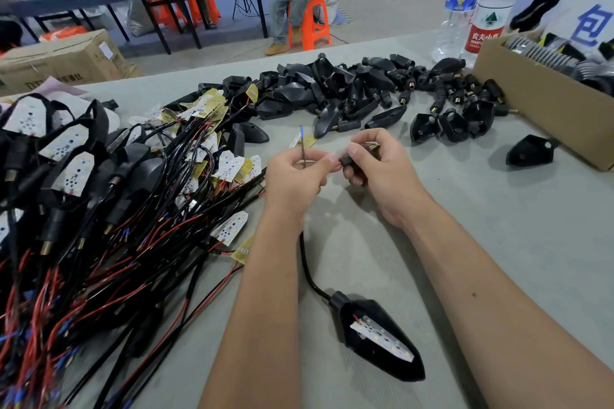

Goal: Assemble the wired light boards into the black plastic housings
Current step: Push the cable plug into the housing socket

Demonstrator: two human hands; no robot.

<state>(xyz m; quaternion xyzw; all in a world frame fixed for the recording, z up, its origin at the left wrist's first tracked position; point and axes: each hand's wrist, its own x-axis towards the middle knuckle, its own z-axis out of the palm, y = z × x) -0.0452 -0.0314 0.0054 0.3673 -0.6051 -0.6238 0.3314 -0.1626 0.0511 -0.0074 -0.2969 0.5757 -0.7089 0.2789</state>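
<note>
Housing (382, 339): on the worktop (498, 209), light board (383, 337) inside.
Cardboard box (531, 100): dark parts inside.
Left hand (295, 173): pinching a blue-tipped wire (302, 143).
Right hand (378, 166): grasping a small black threaded stem (349, 159).

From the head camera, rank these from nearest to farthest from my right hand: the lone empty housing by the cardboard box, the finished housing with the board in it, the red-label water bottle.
Measured from the right hand:
1. Lone empty housing, to its right beside the cardboard box.
2. Finished housing, nearer the body, between the forearms.
3. Red-label water bottle, far right at the table's back edge.
</note>
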